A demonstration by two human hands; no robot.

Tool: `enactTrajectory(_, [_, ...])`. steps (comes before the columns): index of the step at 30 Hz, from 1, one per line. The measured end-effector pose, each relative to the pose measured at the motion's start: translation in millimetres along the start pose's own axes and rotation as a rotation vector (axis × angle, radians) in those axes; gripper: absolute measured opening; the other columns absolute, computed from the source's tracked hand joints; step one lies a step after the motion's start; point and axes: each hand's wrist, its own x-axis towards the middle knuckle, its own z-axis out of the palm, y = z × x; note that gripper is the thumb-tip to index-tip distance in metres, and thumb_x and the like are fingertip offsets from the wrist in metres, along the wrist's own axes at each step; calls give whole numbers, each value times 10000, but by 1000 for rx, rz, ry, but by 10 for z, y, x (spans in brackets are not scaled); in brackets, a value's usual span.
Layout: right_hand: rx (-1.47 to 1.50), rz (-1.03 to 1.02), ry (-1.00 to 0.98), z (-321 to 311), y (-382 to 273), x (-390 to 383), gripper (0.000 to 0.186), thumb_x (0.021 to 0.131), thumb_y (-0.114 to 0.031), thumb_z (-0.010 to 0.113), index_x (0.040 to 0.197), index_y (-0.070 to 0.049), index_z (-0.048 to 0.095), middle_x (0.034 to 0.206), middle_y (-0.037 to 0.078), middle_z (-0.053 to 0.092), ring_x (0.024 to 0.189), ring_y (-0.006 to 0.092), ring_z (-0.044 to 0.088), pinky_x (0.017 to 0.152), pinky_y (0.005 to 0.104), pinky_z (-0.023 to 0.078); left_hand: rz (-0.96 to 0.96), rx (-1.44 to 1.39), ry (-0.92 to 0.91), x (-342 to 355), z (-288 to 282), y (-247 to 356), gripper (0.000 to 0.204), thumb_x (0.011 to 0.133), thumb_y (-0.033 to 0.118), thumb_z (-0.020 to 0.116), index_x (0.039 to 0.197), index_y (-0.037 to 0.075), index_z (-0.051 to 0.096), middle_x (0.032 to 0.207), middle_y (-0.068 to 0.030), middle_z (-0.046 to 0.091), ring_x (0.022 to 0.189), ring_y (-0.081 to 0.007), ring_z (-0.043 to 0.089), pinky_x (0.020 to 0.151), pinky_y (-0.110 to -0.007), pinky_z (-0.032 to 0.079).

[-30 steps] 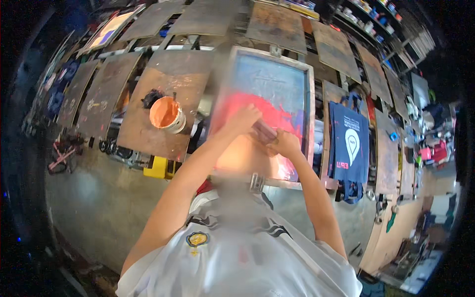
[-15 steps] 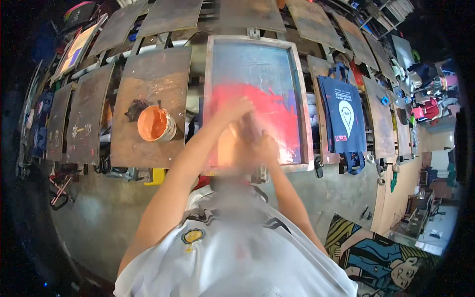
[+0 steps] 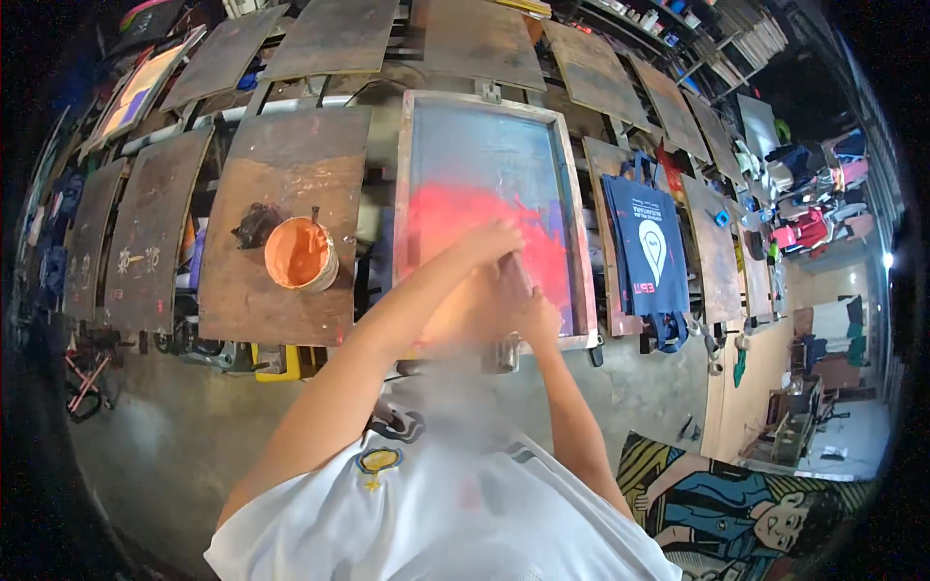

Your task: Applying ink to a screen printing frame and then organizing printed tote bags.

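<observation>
A framed printing screen (image 3: 583, 261) with blue-grey mesh lies in front of me, pink-red ink across its middle and a peach area toward the near end. My left hand (image 3: 496, 240) is closed on the upper end of a squeegee (image 3: 516, 274); my right hand (image 3: 538, 315) grips its lower end, near the screen's right side. The squeegee is angled across the ink, partly hidden by my hands. Left of the screen, a bucket of orange ink (image 3: 300, 254) with a handle sticking out stands on a stained board (image 3: 223, 305), beside a black crumpled lump (image 3: 255, 225).
More boards (image 3: 465, 34) line the back and both sides. Navy tote bags (image 3: 644, 242) lie at the right. A shelf with containers (image 3: 649, 19) stands at back right, piled fabrics (image 3: 804, 228) at far right. A painted figure panel (image 3: 736, 504) is at lower right, concrete floor (image 3: 165, 436) below.
The squeegee sits at a steeper angle, my right hand lower toward the screen's near edge. My view has shifted, bringing the painted panel into sight at lower right.
</observation>
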Motion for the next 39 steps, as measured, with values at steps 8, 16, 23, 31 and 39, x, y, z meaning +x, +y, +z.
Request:
enactTrajectory(8, [76, 105, 119, 177, -857, -40, 510, 693, -424, 754, 928, -13, 565, 782, 222, 677, 748, 412, 677, 678, 501, 539, -9, 48, -66, -453, -328, -382, 609, 515, 161, 892, 1052, 148, 605, 1114, -21, 566, 1144, -286, 487, 989, -492, 411])
enactTrajectory(16, [-6, -41, 50, 172, -689, 57, 467, 706, -428, 719, 916, -27, 603, 824, 214, 688, 802, 391, 686, 708, 498, 543, -59, 49, 151, -823, -361, -373, 636, 509, 213, 901, 1064, 126, 603, 1076, -43, 578, 1107, -306, 504, 932, -469, 433])
enactTrajectory(23, [-108, 60, -15, 127, -551, -333, 479, 740, -424, 687, 957, -2, 616, 859, 249, 684, 839, 422, 678, 735, 515, 538, 46, 19, 248, -614, 56, -57, 616, 480, 195, 907, 1019, 149, 613, 1058, -37, 588, 1097, -292, 515, 931, -454, 440])
enactTrajectory(31, [95, 222, 119, 416, -1057, -194, 567, 715, -504, 741, 925, 7, 611, 878, 257, 682, 853, 434, 672, 751, 514, 531, 59, 110, -18, -508, -163, -528, 672, 458, 201, 918, 1061, 189, 622, 1127, 4, 591, 1169, -268, 504, 999, -497, 419])
enactTrajectory(39, [65, 39, 39, 200, -667, 9, 575, 658, -451, 801, 945, 3, 598, 870, 242, 680, 845, 441, 666, 745, 511, 534, 29, 129, -57, -544, -234, -438, 705, 469, 294, 921, 1087, 158, 611, 1137, -11, 586, 1186, -267, 490, 970, -514, 417])
